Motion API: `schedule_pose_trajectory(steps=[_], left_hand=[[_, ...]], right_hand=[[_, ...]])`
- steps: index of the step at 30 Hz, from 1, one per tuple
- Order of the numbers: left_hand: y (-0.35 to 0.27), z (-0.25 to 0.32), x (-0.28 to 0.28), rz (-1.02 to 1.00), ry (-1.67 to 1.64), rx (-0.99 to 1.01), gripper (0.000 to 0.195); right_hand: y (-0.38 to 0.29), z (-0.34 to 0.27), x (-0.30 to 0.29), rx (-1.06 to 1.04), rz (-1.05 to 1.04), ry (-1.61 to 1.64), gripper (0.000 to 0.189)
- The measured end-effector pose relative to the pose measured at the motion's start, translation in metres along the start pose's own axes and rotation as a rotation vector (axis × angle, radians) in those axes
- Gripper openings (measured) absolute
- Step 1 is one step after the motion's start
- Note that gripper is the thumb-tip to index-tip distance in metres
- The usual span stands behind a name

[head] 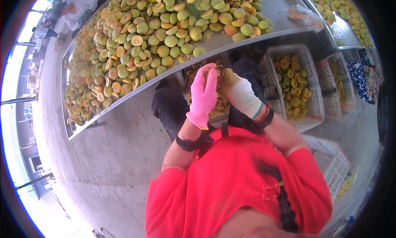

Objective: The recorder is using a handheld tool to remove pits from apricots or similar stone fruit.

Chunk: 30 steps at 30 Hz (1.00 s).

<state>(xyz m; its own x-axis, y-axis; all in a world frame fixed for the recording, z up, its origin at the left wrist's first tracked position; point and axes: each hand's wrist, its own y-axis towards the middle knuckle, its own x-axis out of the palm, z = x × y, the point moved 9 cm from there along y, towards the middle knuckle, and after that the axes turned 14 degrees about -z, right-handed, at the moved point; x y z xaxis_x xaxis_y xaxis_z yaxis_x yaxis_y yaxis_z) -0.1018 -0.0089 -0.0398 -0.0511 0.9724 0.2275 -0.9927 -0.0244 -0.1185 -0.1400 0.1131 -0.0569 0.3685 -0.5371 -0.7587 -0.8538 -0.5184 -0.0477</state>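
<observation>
My left hand (204, 92), in a pink knit glove, is raised over a crate between my knees, its fingers bent at the tips. Against its fingertips is my right hand (238, 88), in a white glove with a stained, brownish thumb and finger area. Something small and dark, perhaps metal, shows between the two hands; what it is and which hand holds it cannot be told. Below them, the crate (221, 118) contains cut fruit pieces. Just beyond the hands, a metal-edged table (173, 71) bears a large heap of halved green-yellow stone fruit (154, 40), perhaps apricots or plums.
At the right stands a white plastic crate (318, 99) of fruit halves, with another crate (349, 83) beyond it. A plastic bag (304, 17) lies on the table's right end. Empty-looking crates (324, 154) stand lower right. Another person (77, 10) is at the upper left.
</observation>
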Motion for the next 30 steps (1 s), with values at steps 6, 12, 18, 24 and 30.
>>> schedule_pose_trajectory(steps=[6,12,18,24,30], left_hand=[[-0.003,0.000,-0.015,0.046,0.162,-0.109,0.036],[0.011,0.013,0.001,-0.120,0.227,0.102,0.036],[0.067,0.022,-0.013,-0.129,0.577,0.325,0.034],[0.223,0.005,-0.062,-0.159,0.780,0.175,0.046],[0.288,0.004,-0.055,-0.002,1.052,-0.012,0.039]], right_hand=[[0.006,0.007,0.008,-0.038,-0.118,-0.044,0.017],[0.011,0.004,0.015,-0.023,-0.250,1.014,0.020],[-0.007,0.044,-0.040,0.161,-0.188,1.001,0.016],[-0.082,0.181,-0.149,0.017,0.316,-0.278,0.018],[-0.182,0.292,-0.158,0.430,0.327,-0.353,0.021]])
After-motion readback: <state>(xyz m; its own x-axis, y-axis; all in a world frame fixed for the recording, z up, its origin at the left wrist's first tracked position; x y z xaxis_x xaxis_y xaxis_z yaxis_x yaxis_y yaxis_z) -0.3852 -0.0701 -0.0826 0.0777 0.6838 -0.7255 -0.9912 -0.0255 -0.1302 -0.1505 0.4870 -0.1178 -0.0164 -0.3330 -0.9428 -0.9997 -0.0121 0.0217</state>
